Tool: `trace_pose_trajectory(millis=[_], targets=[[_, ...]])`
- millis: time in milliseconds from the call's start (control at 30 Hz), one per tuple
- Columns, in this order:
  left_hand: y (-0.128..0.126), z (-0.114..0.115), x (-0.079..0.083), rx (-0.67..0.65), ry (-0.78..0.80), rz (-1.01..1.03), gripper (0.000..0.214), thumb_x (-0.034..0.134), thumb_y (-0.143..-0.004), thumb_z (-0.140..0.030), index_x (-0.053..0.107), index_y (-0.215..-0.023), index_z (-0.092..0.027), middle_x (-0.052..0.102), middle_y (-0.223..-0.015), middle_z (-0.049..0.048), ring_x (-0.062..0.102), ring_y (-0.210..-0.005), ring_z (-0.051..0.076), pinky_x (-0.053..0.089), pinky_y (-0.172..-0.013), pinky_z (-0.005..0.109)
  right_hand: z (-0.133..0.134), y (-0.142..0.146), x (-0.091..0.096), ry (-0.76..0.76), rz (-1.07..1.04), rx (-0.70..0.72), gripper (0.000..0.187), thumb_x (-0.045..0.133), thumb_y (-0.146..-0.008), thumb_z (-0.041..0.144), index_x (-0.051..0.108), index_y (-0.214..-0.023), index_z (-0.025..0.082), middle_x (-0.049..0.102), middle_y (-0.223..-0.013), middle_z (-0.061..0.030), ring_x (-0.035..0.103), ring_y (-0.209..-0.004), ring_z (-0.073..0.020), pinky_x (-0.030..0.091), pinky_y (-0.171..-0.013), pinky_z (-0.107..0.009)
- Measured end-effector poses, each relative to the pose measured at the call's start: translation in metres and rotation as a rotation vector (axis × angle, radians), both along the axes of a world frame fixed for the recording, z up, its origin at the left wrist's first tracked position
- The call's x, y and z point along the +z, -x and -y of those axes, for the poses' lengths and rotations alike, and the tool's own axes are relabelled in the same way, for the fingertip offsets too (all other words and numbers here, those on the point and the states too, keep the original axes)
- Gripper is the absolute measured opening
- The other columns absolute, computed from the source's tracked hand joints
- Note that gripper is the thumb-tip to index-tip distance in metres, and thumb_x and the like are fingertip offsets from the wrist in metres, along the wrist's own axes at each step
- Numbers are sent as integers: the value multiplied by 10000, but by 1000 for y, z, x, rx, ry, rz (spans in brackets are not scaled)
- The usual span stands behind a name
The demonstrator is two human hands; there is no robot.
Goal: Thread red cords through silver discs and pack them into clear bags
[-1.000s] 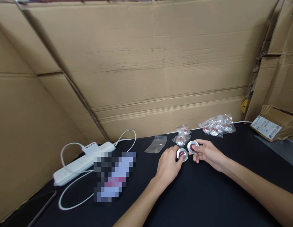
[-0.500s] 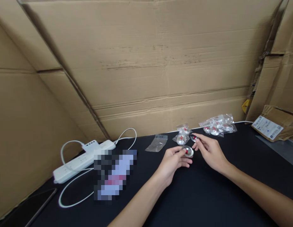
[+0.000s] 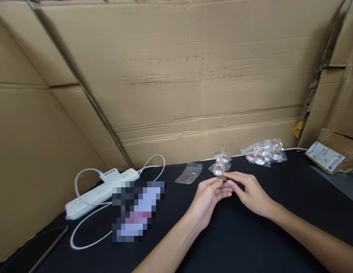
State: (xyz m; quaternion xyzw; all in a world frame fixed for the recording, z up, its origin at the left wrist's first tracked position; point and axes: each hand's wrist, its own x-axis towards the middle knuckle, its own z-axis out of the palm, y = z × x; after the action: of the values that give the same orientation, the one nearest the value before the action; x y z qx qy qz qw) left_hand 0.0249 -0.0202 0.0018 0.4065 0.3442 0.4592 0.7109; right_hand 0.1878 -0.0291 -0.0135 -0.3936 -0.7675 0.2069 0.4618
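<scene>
My left hand (image 3: 206,199) and my right hand (image 3: 252,193) meet above the black table, fingertips almost touching. Between them is a round shiny silver piece (image 3: 225,178), seen nearly edge-on and mostly covered by the fingers. The left hand's fingers are closed around its lower side, while my right thumb and fingers pinch at its right side. A small red spot shows just above the right fingers. Right behind the hands lie round silver pieces with red marks in clear bags (image 3: 219,169).
An empty clear bag (image 3: 189,173) lies left of the hands. More bagged silver pieces (image 3: 262,152) are at the back right, near a labelled cardboard package (image 3: 326,156). At left are a white power strip (image 3: 91,201), looped cables, a blurred-out item and a dark flat device (image 3: 42,250). Cardboard walls surround the table.
My right hand has moved left and down, bringing its round piece against the one in my left hand. Both pieces, apart and visible before, are now largely hidden by the fingers.
</scene>
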Motion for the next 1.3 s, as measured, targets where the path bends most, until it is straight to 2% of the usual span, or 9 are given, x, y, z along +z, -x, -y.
trace_pose_trajectory(millis=[133, 333, 467, 633, 700, 933, 1033, 1300], targets=[[0, 0, 1, 57, 19, 44, 130, 580, -877, -126, 688, -909, -62, 718, -893, 170, 695, -830, 221, 558, -835, 356, -3, 0, -5, 142, -182, -1, 318, 538, -940, 298, 649, -1234, 248, 691, -1111, -75, 675, -959, -214, 570, -809, -329], [-1, 2, 0, 14, 113, 118, 44, 627, -859, -120, 664, -863, -98, 706, -856, 135, 695, -861, 225, 528, -939, 433, -4, 4, -9, 149, -210, -87, 289, 505, -953, 328, 718, -1120, 227, 722, -1012, -74, 680, -879, -233, 546, -803, -342], [-2, 4, -1, 3, 179, 143, 74, 643, -852, -129, 648, -902, -74, 701, -890, 160, 695, -906, 256, 524, -955, 452, -2, 3, -7, 88, -159, -142, 279, 499, -958, 311, 720, -1109, 231, 720, -935, -65, 675, -844, -233, 539, -761, -330], [-6, 8, 2, -99, 277, 174, 396, 596, -903, -400, 634, -918, -6, 679, -930, 229, 698, -923, 322, 528, -947, 463, 5, 3, 1, -53, -102, -175, 253, 497, -964, 268, 708, -1101, 236, 704, -930, -52, 660, -816, -202, 514, -725, -300], [-8, 11, 3, -125, 253, 213, 423, 576, -911, -428, 631, -947, -10, 673, -955, 221, 697, -935, 316, 520, -960, 464, 7, 4, 3, -91, -84, -164, 247, 496, -964, 252, 706, -1093, 231, 703, -946, -51, 658, -837, -200, 512, -748, -305], [-10, 13, 5, -180, 209, 293, 360, 597, -913, -354, 611, -1032, -14, 665, -1017, 240, 690, -978, 318, 495, -993, 463, 8, 3, 1, -106, -59, -132, 257, 486, -967, 261, 699, -1109, 237, 709, -1023, -61, 664, -917, -221, 529, -809, -349], [-10, 12, 4, -141, 225, 332, 304, 607, -914, -314, 629, -1008, -26, 671, -1012, 222, 679, -1007, 300, 488, -1011, 445, 8, 3, 1, -113, -60, -123, 259, 488, -965, 260, 699, -1114, 242, 707, -1042, -64, 663, -938, -227, 534, -816, -360], [-10, 10, 0, -31, 145, 392, 103, 673, -859, -172, 694, -902, -81, 700, -998, 141, 644, -1065, 240, 477, -1039, 403, 9, 4, 5, -147, -32, -116, 273, 492, -959, 258, 685, -1152, 255, 698, -1107, -57, 649, -1022, -238, 525, -896, -388]])
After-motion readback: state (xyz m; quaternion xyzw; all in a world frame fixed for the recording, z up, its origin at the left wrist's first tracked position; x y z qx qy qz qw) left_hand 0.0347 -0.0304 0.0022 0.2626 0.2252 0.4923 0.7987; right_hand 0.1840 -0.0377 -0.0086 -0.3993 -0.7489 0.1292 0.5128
